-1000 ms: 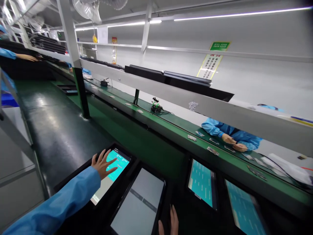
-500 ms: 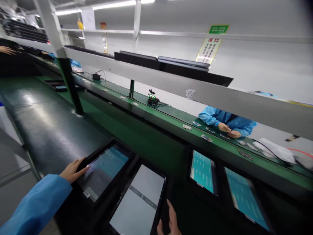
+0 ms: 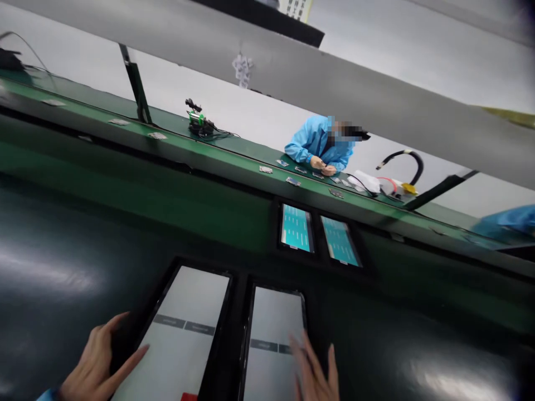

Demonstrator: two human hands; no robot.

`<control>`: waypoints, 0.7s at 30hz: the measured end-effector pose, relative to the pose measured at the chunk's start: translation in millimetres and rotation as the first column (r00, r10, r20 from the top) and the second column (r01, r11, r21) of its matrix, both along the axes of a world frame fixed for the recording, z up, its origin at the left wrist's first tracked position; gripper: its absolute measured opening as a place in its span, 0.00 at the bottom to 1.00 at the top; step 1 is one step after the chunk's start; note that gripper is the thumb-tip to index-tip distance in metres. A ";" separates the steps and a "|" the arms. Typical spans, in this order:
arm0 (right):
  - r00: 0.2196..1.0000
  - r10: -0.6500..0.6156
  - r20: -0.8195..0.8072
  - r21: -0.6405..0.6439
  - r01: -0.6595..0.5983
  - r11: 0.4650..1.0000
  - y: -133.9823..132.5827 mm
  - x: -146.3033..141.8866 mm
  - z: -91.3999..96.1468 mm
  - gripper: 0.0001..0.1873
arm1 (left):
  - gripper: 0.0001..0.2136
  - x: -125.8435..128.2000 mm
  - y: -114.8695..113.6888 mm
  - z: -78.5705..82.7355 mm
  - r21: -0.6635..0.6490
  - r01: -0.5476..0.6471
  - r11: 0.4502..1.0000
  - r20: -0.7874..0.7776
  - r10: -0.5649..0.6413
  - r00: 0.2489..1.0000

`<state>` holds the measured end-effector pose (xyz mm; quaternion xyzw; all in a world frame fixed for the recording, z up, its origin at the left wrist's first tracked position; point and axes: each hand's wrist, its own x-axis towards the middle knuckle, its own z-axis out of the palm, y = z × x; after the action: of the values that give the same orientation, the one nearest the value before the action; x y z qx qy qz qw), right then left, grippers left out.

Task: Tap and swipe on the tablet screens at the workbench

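Note:
My left hand lies against the left edge of a pale grey touchscreen tablet, its fingers spread and its fingertips reaching onto the screen. That tablet has a dark band across it and a small red mark at its bottom edge. My right hand is blurred, with its fingers apart over the lower right part of a second pale tablet. Both tablets sit side by side in a dark glossy panel. Neither hand holds anything.
Beyond the panel runs a green conveyor bench with small cards on it. A co-worker in a blue smock handles something there. Two teal-screened tablets stand farther along. A grey overhead beam crosses above.
The view has tipped down and swung right. My left hand has moved from a teal-lit screen to the edge of a pale tablet. My right hand has risen further onto a pale screen.

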<state>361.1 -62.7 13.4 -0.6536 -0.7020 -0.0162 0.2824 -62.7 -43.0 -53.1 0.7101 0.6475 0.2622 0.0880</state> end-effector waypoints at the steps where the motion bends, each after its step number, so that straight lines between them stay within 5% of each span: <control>1: 0.999 0.038 0.027 -0.012 -0.038 0.999 -2.5 -7.3 -1.5 0.22 | 0.24 11.6 0.8 8.0 0.051 0.011 0.999 0.002 -0.011 1.000; 7: 0.998 0.067 0.012 -0.048 -0.067 0.997 -7.6 -32.2 -18.5 0.23 | 0.27 42.1 6.9 46.9 -0.028 -0.088 0.996 -0.236 0.079 0.969; 21: 0.992 0.042 -0.118 -0.040 -0.047 0.998 -7.8 -43.9 -17.8 0.22 | 0.31 55.0 7.6 55.9 0.144 -0.020 0.989 -0.371 0.073 0.926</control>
<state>317.2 -70.5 -4.3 -0.6436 -0.6987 0.0435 0.3095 -7.8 -35.5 2.8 0.7359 0.6494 0.1678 -0.0927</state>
